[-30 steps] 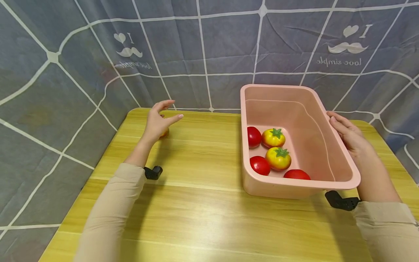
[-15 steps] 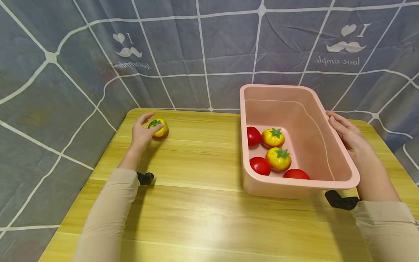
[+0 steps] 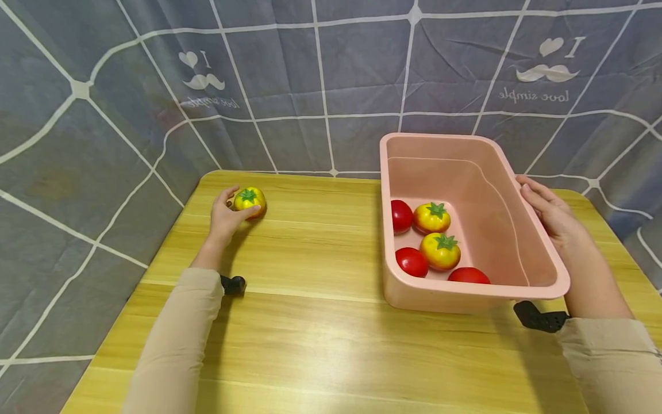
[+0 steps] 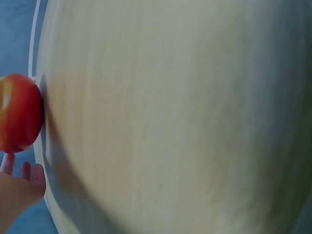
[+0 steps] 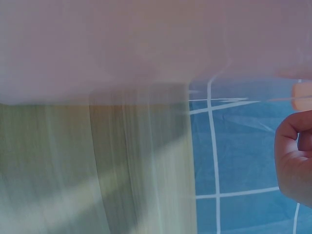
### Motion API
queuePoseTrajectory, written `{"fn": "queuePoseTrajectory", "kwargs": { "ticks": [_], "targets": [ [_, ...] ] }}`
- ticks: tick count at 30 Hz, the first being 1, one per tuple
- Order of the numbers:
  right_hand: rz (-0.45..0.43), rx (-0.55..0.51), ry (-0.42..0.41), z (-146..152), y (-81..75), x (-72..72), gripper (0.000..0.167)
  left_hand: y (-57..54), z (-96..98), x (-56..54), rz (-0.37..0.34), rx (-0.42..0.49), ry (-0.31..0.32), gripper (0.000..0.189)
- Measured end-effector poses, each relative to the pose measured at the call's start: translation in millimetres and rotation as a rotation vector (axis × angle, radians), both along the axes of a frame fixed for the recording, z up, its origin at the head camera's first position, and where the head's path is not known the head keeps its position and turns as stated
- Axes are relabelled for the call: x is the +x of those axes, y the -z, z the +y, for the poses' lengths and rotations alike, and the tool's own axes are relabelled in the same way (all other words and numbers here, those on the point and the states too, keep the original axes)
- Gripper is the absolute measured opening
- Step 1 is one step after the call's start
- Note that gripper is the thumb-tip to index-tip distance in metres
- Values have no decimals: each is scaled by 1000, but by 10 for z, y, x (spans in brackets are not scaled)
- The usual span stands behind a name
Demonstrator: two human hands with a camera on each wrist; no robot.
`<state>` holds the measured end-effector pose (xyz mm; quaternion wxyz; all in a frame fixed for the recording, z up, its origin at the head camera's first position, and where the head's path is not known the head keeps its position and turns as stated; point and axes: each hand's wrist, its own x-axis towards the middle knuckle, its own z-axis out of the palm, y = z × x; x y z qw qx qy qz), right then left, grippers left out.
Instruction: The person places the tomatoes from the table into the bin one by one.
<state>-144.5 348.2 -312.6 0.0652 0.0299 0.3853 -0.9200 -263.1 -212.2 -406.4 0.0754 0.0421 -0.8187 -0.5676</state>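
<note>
A yellow-and-red toy tomato (image 3: pixel 250 201) with a green leafy top sits at the table's far left. My left hand (image 3: pixel 223 221) reaches round it, thumb across its near side and fingers at its left. In the left wrist view, fingertips are right at the edge of the tomato (image 4: pixel 19 113). My right hand (image 3: pixel 555 221) holds the pink plastic bin (image 3: pixel 473 146) at its right side, by the rim; in the right wrist view the fingers (image 5: pixel 295 156) look curled beside the bin (image 5: pixel 122 44). Inside, two yellow-red tomatoes (image 3: pixel 439 252) and several red ones (image 3: pixel 411 262) gather towards the left.
The wooden table (image 3: pixel 310 339) extends between the two hands. A grey curtain (image 3: pixel 357 75) with white lines hangs behind it and along the left side. Black wrist devices (image 3: pixel 540 317) sit at both cuffs.
My left hand has come down and left to the tomato, which it partly hid a second ago; lately the thumb has shifted lower on it. The right hand and bin have stayed put.
</note>
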Motion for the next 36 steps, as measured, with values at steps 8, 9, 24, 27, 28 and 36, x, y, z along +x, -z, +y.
{"fn": "queuePoseTrajectory", "kwargs": {
  "ticks": [8, 9, 24, 27, 28, 36],
  "targets": [
    [-18, 16, 17, 11, -12, 11, 24, 56, 41, -28, -17, 53, 18, 79],
    [-16, 20, 18, 15, -12, 12, 24, 57, 48, -29, -19, 53, 20, 78],
    [-23, 4, 2, 3, -20, 6, 24, -107, 273, -52, 0, 5, 94, 74],
    [-16, -3, 1, 3, -17, 1, 25, -174, 364, -47, 24, -37, 129, 74],
    [-12, -5, 1, 3, -16, -1, 25, -200, 398, -42, 34, -56, 141, 74],
    [-19, -2, 3, 0, -27, 6, 24, -384, 651, -8, 98, -113, 229, 72]
  ]
}}
